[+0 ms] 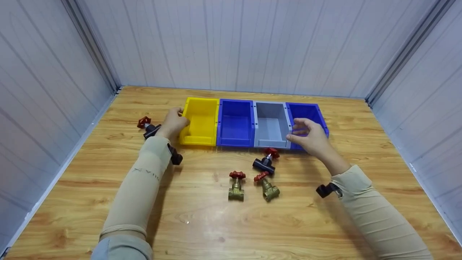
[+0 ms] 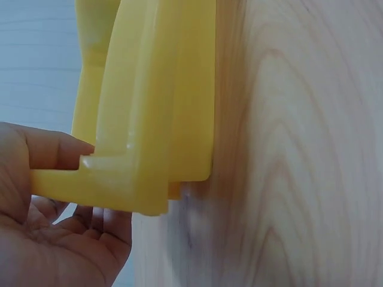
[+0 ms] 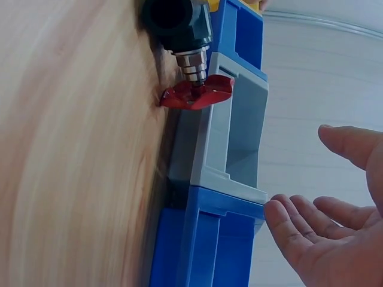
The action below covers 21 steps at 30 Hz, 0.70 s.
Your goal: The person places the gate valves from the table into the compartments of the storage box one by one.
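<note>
My left hand [image 1: 174,122] grips the left wall of the yellow bin [image 1: 199,140]. In the left wrist view, the thumb lies over the rim of that yellow bin [image 2: 143,119] and the other fingers are on its outer side. My right hand [image 1: 311,138] hovers over the right blue bin [image 1: 322,119], beside the grey bin [image 1: 272,143]. Its thumb and fingers are spread with nothing between them, as the right wrist view shows. Another blue bin [image 1: 235,141] stands between the yellow and grey ones, all side by side in a row.
A black valve with a red handwheel [image 1: 265,164] lies in front of the grey bin. Two brass valves [image 1: 236,193] lie nearer on the wooden table [image 1: 202,231]. Another black valve [image 1: 151,130] is left of my left hand. Pale panel walls [image 1: 231,43] enclose the table.
</note>
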Each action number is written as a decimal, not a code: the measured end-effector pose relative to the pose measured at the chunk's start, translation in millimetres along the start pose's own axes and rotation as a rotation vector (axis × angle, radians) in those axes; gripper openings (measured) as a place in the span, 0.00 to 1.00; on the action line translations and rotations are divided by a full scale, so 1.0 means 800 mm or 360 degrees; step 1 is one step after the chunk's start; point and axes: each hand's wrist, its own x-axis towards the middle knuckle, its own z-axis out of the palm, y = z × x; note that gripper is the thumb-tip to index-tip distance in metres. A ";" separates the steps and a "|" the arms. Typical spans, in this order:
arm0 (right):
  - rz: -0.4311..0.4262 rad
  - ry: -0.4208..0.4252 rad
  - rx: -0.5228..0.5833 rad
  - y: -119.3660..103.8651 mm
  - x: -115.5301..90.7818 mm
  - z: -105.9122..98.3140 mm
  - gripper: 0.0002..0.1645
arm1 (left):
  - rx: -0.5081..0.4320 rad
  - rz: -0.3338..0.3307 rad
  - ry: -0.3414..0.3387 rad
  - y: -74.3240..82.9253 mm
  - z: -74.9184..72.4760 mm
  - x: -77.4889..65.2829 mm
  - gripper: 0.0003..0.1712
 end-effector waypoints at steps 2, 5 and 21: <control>-0.0001 -0.0002 -0.0015 0.001 -0.002 0.002 0.42 | 0.0015 -0.0005 -0.0002 -0.001 -0.001 0.000 0.26; -0.0011 -0.0008 -0.0045 0.004 -0.004 0.005 0.40 | 0.0034 -0.0002 0.0011 -0.002 -0.001 0.001 0.26; -0.0032 -0.0152 -0.0159 0.015 -0.021 0.034 0.39 | 0.0035 0.0065 0.0081 -0.007 0.005 0.001 0.23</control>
